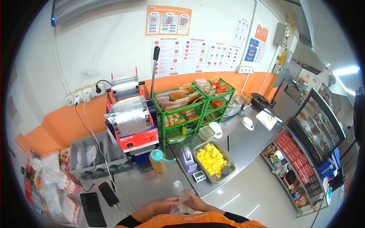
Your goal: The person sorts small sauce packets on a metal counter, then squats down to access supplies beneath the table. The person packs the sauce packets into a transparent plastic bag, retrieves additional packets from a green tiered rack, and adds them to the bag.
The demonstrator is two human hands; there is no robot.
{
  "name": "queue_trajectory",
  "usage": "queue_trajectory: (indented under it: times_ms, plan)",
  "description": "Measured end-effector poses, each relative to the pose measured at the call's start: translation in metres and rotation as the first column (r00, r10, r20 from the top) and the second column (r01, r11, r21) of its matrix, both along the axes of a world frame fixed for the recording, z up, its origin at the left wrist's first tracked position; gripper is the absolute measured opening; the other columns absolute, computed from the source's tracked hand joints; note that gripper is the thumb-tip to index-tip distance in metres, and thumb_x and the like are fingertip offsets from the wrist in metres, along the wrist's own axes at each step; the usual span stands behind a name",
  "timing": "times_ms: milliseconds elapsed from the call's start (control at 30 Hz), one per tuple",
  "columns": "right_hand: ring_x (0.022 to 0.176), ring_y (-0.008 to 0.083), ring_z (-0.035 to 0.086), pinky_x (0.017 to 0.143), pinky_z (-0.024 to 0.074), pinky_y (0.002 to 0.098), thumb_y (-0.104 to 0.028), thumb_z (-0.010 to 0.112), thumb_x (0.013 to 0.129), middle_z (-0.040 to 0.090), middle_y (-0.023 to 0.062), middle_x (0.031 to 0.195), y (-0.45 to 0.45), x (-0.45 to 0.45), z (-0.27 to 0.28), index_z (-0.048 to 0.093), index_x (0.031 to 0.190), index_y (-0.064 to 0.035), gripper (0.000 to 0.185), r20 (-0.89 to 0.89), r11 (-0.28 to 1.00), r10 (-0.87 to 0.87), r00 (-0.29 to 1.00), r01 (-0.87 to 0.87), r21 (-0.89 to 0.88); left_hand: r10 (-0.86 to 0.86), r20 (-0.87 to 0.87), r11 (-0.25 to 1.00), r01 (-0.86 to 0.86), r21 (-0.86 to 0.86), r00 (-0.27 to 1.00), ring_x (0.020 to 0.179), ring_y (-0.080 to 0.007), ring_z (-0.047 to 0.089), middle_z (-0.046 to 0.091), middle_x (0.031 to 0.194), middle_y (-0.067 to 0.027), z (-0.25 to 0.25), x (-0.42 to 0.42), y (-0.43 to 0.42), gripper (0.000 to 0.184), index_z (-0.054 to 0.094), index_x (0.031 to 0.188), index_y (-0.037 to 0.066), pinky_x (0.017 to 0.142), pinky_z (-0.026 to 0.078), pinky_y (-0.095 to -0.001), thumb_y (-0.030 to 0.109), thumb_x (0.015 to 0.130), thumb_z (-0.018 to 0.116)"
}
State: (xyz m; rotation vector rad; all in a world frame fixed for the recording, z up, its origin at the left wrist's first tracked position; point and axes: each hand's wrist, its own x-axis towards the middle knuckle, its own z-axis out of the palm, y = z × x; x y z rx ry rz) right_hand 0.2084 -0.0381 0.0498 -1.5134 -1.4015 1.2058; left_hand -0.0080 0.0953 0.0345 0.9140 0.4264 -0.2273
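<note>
Close to my body, at the table's near edge, a small clear plastic bag (pixel 178 186) is between my hands. My left hand (pixel 165 205) is closed on its left side. On the other side, my right hand (pixel 193 200) pinches the bag near its upper part. Beyond them stands a metal tray (pixel 232 171) of yellow scrambled-egg-like food (pixel 211 157), with a dark scoop-like tool lying in it. A small timer (pixel 198 176) and a purple tape dispenser (pixel 188 159) are just left of the tray.
A red cup-sealing machine (pixel 133 140), green racks (pixel 178 110) of packets and a grey divided bin (pixel 118 161) line the wall. A bottle (pixel 156 167) with a teal lid stands midway. Two phones (pixel 93 209) and a cable lie left. Kitchen scales (pixel 248 123) and a cutting board (pixel 267 120) are farther right.
</note>
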Motion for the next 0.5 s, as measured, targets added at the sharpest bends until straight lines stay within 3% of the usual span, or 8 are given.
queue_trajectory:
  times_ms: [67,133,200,267,300,400,467,500]
  plan:
    - [0.12,0.0301,0.057,0.103,0.0463,0.0391,0.003,0.066,0.086,0.053,0.0181,0.133,-0.028,0.01,0.008,0.038,0.142,-0.0053,0.063,0.166,0.992,-0.068,0.984,0.049,0.119,-0.156,0.068,0.957,0.134,0.256,0.985,0.13,-0.0197,0.048,0.052,0.142,-0.0102,-0.018,0.018,0.002,0.05,0.043,0.148,0.006,0.107,0.04,-0.0339,0.027,0.104,0.053]
    - [0.119,0.0307,0.058,0.101,0.0476,0.0385,0.004,0.064,0.086,0.054,0.0176,0.131,-0.063,0.023,0.009,0.04,0.139,-0.0042,0.059,0.22,0.974,-0.188,0.957,0.152,0.17,-0.351,0.134,0.774,0.207,0.598,0.927,0.134,-0.0225,0.045,0.05,0.145,-0.0125,-0.023,0.046,0.001,0.053,0.042,0.149,0.008,0.111,0.038,-0.037,0.034,0.104,0.054]
    - [0.118,0.0307,0.059,0.098,0.0491,0.0379,0.006,0.062,0.086,0.054,0.0176,0.13,-0.108,0.04,-0.005,0.04,0.138,-0.0034,0.058,0.18,0.934,-0.351,0.919,0.331,0.136,-0.285,0.056,0.498,0.098,0.861,0.957,0.138,-0.0318,0.044,0.046,0.148,-0.0192,0.048,0.061,-0.011,0.058,0.041,0.148,0.007,0.114,0.035,-0.0419,0.034,0.1,0.059]
    - [0.115,0.0282,0.06,0.094,0.0513,0.0375,0.007,0.062,0.085,0.054,0.0164,0.128,-0.169,0.051,-0.014,0.038,0.14,-0.0037,0.061,0.318,0.813,-0.574,0.755,0.48,0.329,-0.197,0.216,0.272,-0.158,0.949,0.956,0.14,-0.0394,0.039,0.042,0.148,-0.0247,0.107,0.091,-0.031,0.062,0.042,0.147,0.006,0.115,0.033,-0.0452,0.03,0.095,0.065]
    - [0.115,0.0281,0.06,0.093,0.0513,0.0384,0.008,0.062,0.085,0.055,0.0165,0.129,-0.207,0.061,-0.038,0.036,0.141,-0.004,0.063,0.275,0.729,-0.679,0.681,0.584,0.357,-0.18,0.325,0.197,-0.29,0.937,0.929,0.143,-0.0384,0.035,0.036,0.15,-0.0235,0.157,0.105,-0.053,0.064,0.038,0.147,0.003,0.119,0.029,-0.0427,0.02,0.092,0.066]
    - [0.115,0.0345,0.056,0.098,0.0479,0.0411,0.003,0.058,0.084,0.052,0.0196,0.125,-0.342,0.056,-0.08,0.038,0.139,-0.0007,0.059,0.084,0.406,-0.913,0.398,0.879,0.248,-0.39,0.556,0.378,-0.423,0.823,0.734,0.148,-0.0353,0.028,0.031,0.154,-0.0203,0.308,0.124,-0.136,0.066,0.038,0.146,0.005,0.121,0.025,-0.0414,0.003,0.084,0.06]
    - [0.118,0.0333,0.055,0.102,0.0458,0.0413,-0.005,0.062,0.089,0.052,0.0195,0.126,-0.44,0.034,-0.107,0.035,0.142,-0.0029,0.06,-0.248,0.032,-0.967,0.055,0.995,0.096,-0.545,0.681,0.585,-0.36,0.727,0.488,0.151,-0.0369,0.021,0.021,0.159,-0.0196,0.367,0.127,-0.211,0.072,0.031,0.148,0.008,0.122,0.02,-0.0462,0.0,0.082,0.06]
    - [0.119,0.0327,0.054,0.104,0.0448,0.0414,-0.01,0.064,0.091,0.052,0.0194,0.126,-0.493,0.017,-0.129,0.033,0.143,-0.004,0.061,-0.374,-0.161,-0.914,-0.157,0.987,-0.021,-0.604,0.654,0.609,-0.265,0.748,0.456,0.151,-0.0389,0.018,0.019,0.159,-0.0201,0.392,0.116,-0.25,0.074,0.027,0.149,0.008,0.122,0.017,-0.0501,0.002,0.082,0.061]
